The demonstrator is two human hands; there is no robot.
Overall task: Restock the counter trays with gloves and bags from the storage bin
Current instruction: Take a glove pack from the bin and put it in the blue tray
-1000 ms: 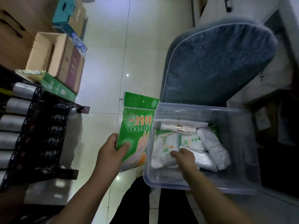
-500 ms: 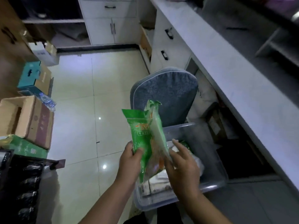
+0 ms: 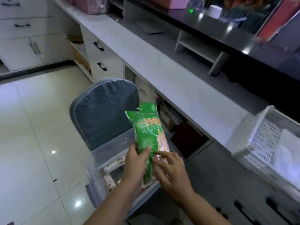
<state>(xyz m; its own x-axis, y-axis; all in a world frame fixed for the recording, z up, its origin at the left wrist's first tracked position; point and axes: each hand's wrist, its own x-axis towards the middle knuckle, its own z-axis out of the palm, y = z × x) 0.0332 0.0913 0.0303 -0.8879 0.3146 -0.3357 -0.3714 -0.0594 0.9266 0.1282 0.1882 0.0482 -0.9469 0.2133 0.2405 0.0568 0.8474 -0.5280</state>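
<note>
Two green packs of disposable gloves (image 3: 146, 129) stand upright above the clear plastic storage bin (image 3: 103, 153). My left hand (image 3: 135, 161) grips their lower part, thumb across the front pack. My right hand (image 3: 168, 168) touches the packs' lower right edge with its fingertips, fingers fairly straight. Wrapped rolls and packets (image 3: 112, 166) still lie inside the bin. A white perforated counter tray (image 3: 266, 137) sits on the grey counter at the right, holding something pale that I cannot make out.
A blue-grey cushioned chair (image 3: 103, 111) stands behind the bin. The long grey counter (image 3: 146, 62) runs diagonally, with drawers below and a raised dark shelf above. Boxes fill the open space under the counter (image 3: 175, 125). Glossy tile floor (image 3: 32, 127) lies to the left.
My right hand has lifted a second green pack from the bin and joined it to the one in my left. My view has risen and turned right toward the counter and tray.
</note>
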